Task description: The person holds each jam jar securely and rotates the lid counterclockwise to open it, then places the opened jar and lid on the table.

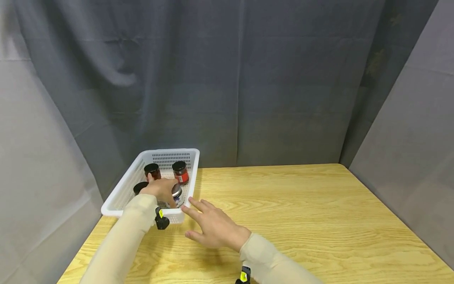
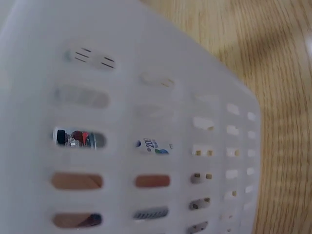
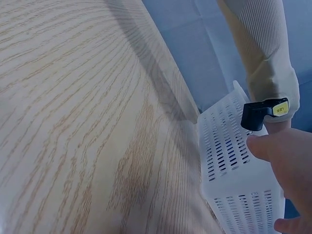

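My left hand reaches down into a white plastic basket. Its thumb and fingers curve round a small jar with a grey lid and a white label, near the basket's front right corner. Through slots in the left wrist view, pieces of that label and a finger show. Spread fingers mark my right hand, which holds nothing; its fingertips are at the basket's front right corner, and whether they touch the rim I cannot tell. In the right wrist view that hand partly covers the basket.
Inside the basket also stand a dark-lidded jar with a red label, a dark-red jar and a black-lidded jar half hidden by the left hand. A wooden table extends rightward, with grey curtains behind.
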The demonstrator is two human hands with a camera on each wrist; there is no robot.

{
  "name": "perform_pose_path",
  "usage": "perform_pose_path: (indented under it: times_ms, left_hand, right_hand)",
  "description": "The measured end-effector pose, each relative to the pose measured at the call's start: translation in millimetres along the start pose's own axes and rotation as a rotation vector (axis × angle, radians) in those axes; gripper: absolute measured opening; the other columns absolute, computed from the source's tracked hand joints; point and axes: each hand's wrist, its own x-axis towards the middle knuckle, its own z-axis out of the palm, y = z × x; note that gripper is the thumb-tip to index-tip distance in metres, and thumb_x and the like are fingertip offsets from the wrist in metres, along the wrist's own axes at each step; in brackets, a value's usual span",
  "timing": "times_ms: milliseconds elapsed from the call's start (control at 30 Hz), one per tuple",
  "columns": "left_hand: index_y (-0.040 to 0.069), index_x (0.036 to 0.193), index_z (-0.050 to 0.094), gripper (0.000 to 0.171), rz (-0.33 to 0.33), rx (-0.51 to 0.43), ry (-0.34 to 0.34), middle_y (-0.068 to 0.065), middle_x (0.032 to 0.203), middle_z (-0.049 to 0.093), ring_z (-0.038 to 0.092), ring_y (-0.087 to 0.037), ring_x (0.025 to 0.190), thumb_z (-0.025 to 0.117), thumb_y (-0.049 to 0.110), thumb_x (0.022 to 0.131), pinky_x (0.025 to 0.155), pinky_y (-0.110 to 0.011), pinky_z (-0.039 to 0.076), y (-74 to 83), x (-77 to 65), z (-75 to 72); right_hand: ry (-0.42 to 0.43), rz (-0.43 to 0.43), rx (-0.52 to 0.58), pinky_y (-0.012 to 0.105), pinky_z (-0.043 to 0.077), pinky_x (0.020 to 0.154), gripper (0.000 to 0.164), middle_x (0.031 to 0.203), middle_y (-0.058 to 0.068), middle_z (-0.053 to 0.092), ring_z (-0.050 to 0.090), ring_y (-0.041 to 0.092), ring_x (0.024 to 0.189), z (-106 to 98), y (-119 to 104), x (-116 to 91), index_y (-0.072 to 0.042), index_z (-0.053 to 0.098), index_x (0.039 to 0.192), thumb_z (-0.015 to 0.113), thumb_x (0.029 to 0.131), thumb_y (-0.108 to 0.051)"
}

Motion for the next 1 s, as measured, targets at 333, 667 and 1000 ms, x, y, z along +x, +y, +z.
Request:
perform_pose_path:
  times_ms: [333,667,1000]
  left_hand:
    - [0.014,0.126,0.066,0.075,0.001,0.027,0.022,0.000,0.103,0.070,0.067,-0.032,0.108,0.099,0.030,0.061,0.104,-0.083,-0.008,-0.2,-1.3,-3.0]
    - [0.005,0.135,0.060,0.090,0.019,-0.033,0.107,-0.001,0.103,0.070,0.067,-0.031,0.106,0.101,0.035,0.060,0.102,-0.085,-0.007,-1.3,-1.1,-8.4]
    - [0.010,0.117,0.067,0.070,0.052,-0.151,0.176,0.001,0.100,0.068,0.064,-0.025,0.097,0.101,0.022,0.058,0.103,-0.086,0.007,-3.0,-16.1,-20.7]
  right_hand:
    - [-0.017,0.002,0.010,0.054,0.047,0.104,0.069,0.166,0.012,0.030,0.043,0.040,0.141,-1,-1,1,-0.021,0.037,0.162,0.059,0.103,-0.050]
    - [-0.033,0.021,0.050,0.054,0.044,0.107,0.067,0.167,0.011,0.028,0.042,0.041,0.142,-3,-2,2,-0.022,0.038,0.162,0.054,0.104,-0.053]
    - [-0.051,0.015,0.084,0.054,0.041,0.110,0.071,0.168,0.009,0.025,0.039,0.040,0.144,-2,0,1,-0.025,0.034,0.163,0.058,0.103,-0.052]
